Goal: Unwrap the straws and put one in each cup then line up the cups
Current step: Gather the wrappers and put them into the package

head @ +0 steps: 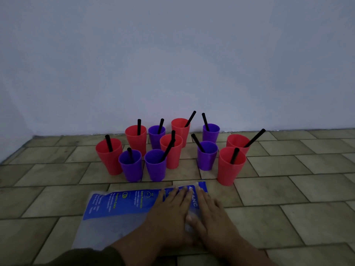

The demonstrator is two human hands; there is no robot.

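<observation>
Several red and purple plastic cups stand in a loose cluster on the tiled floor, each with a black straw in it; among them a red cup point(109, 156) at the left, a purple cup point(155, 165) in the front middle and a red cup point(229, 166) at the front right. A blue and clear plastic wrapper bag point(119, 206) lies flat in front of the cups. My left hand point(169, 214) and my right hand point(209, 214) rest flat, palms down and fingers spread, side by side on the bag's right part.
A plain pale wall point(172, 64) rises just behind the cups. The brown tiled floor point(288, 189) stretches to the right and left of the cluster.
</observation>
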